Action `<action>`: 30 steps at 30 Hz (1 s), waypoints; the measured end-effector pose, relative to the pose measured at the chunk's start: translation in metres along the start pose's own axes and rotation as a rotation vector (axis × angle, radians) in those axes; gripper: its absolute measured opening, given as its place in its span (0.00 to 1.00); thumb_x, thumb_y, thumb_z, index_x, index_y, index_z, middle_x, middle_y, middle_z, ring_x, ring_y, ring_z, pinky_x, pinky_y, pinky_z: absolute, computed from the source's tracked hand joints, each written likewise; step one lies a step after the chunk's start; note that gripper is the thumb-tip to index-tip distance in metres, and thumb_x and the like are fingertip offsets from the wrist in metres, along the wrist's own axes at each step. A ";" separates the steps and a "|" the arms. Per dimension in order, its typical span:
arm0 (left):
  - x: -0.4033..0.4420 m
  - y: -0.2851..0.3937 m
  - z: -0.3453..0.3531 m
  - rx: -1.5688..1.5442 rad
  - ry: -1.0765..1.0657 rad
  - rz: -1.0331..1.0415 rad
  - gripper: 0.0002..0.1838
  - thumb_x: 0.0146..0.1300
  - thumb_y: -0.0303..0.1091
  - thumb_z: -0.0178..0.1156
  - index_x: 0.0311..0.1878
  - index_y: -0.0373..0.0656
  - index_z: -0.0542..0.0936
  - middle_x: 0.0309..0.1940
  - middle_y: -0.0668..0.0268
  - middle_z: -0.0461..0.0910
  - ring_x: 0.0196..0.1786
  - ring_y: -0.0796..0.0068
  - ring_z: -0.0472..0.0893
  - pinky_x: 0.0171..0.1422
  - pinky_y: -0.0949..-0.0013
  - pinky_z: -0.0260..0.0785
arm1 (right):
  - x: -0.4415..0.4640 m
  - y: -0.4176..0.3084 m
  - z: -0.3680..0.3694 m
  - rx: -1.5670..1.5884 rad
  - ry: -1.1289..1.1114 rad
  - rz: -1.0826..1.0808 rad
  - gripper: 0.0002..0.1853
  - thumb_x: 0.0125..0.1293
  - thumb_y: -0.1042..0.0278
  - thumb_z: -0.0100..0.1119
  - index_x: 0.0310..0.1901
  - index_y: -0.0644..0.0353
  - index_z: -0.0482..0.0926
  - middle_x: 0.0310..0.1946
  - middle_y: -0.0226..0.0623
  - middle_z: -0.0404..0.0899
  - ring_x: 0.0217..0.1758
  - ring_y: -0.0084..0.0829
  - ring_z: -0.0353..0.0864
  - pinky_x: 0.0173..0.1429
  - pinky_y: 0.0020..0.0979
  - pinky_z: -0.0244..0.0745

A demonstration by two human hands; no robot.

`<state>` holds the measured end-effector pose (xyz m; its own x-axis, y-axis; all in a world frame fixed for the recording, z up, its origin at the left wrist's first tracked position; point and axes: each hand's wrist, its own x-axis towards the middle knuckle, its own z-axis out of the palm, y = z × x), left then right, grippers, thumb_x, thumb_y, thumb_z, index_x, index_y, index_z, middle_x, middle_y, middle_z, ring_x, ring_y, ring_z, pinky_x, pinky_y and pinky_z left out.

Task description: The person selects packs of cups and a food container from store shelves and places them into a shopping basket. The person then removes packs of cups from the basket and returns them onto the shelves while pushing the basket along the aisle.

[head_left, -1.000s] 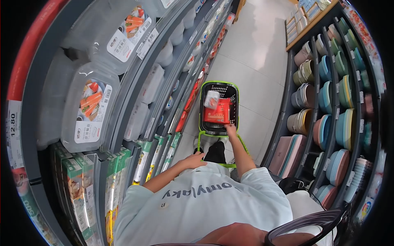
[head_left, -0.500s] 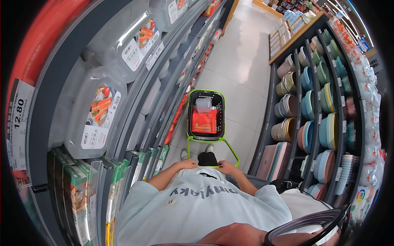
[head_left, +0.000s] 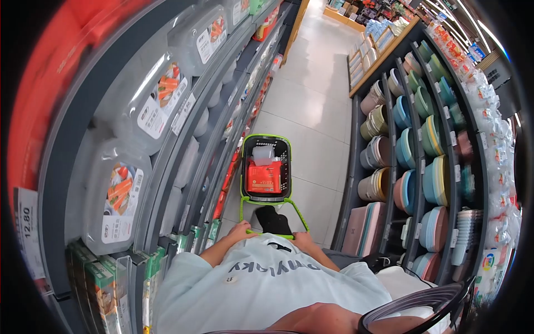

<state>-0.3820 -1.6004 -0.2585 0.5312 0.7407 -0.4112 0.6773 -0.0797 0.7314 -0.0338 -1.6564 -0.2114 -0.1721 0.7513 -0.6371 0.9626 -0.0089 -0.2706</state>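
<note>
Both the left hand (head_left: 239, 229) at eleven o'clock and right hand (head_left: 303, 240) at one have fingers curled round the green handle (head_left: 241, 211), and at twelve the basket (head_left: 267, 198) already carries a red package (head_left: 265, 177) and, beyond, a translucent container (head_left: 263, 152) (what remains is unclear).

Pastel basins (head_left: 435, 181) on dark shelves (head_left: 349, 183)

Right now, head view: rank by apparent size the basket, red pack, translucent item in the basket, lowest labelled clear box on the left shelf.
1. Basket
2. Red pack
3. Translucent item
Labelled clear box: not ranked; it fills more of the picture than the basket but looks nearer the camera.
</note>
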 end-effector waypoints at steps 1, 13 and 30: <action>0.004 0.007 -0.006 -0.026 0.051 -0.014 0.33 0.53 0.65 0.68 0.42 0.39 0.84 0.53 0.55 0.76 0.56 0.51 0.78 0.61 0.55 0.72 | 0.009 0.001 -0.010 -0.012 0.018 -0.008 0.35 0.58 0.25 0.53 0.42 0.54 0.86 0.36 0.46 0.86 0.45 0.50 0.85 0.54 0.51 0.72; 0.134 0.040 -0.068 0.006 0.053 -0.242 0.37 0.55 0.69 0.63 0.45 0.39 0.82 0.60 0.52 0.74 0.60 0.47 0.76 0.61 0.50 0.70 | 0.138 0.064 -0.122 -0.033 0.056 -0.135 0.27 0.60 0.35 0.54 0.40 0.53 0.85 0.36 0.47 0.86 0.42 0.51 0.85 0.50 0.51 0.75; 0.307 0.058 -0.099 0.096 -0.515 -0.124 0.18 0.60 0.46 0.53 0.43 0.45 0.84 0.50 0.45 0.79 0.51 0.47 0.80 0.54 0.49 0.71 | 0.178 0.146 -0.197 -0.068 0.006 -0.194 0.15 0.64 0.55 0.51 0.42 0.52 0.84 0.39 0.46 0.86 0.46 0.49 0.86 0.54 0.51 0.75</action>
<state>-0.2301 -1.3113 -0.2890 0.6084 0.3274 -0.7229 0.7818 -0.0908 0.6169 0.1171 -1.3938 -0.2225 -0.3551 0.7385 -0.5732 0.9234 0.1815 -0.3383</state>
